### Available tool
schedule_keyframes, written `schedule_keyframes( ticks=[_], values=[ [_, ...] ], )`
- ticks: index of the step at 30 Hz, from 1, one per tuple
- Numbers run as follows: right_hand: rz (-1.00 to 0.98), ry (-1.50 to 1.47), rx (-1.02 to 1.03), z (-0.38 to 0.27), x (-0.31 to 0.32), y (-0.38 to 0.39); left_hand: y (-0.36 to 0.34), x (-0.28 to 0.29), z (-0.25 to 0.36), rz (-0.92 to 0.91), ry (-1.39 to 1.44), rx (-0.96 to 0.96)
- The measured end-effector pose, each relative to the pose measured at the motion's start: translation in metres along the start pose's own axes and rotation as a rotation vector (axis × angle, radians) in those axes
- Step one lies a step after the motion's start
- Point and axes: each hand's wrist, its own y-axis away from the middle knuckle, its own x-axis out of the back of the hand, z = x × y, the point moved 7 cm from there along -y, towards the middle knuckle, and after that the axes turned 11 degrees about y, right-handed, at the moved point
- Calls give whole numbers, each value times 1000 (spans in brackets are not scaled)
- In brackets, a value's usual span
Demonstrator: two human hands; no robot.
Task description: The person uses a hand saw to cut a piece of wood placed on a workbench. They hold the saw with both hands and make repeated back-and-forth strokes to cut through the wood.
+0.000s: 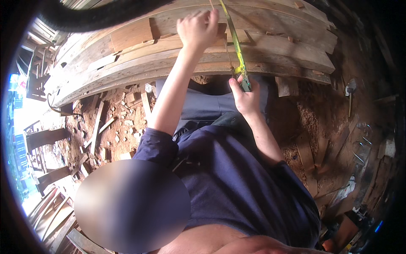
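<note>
A bow saw [235, 40] with a yellow-green frame crosses the planks, its thin blade running along the frame's left side. My right hand [246, 95] is closed around the saw's dark green handle, at the near edge of the planks. Farther forward and to the left, my left hand [196, 28] has its fingers curled over a small brown piece of wood [220, 31] lying on the boards. The fingertips are partly hidden. The blade passes close to the right side of this piece.
Long stacked planks [287, 50] form the work surface in front of me. A flat board offcut [132, 35] lies on them to the left. Wood scraps [127, 112] litter the ground at left, and sawdust [311, 110] covers it at right. A dark curved shape [84, 19] blocks the upper left.
</note>
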Motion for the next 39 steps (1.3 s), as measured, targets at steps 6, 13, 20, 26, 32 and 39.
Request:
schedule_keyframes(
  ticks=[6,13,20,26,32,39],
  values=[
    [-16,-135,-80,14,-9,8,-18,147,-24,436,693,342],
    [-10,-96,-107,16,-10,8,20,309,-11,930,796,20],
    [-19,-127,-177,17,-7,7,55,359,-4,1069,733,-140],
    [-27,-149,-211,18,-8,7,64,367,-5,1118,722,-211],
    [-12,-142,-158,16,-7,7,49,361,9,1073,727,-234],
    [-21,-114,-106,23,-9,4,1,248,13,576,761,73]
  ],
)
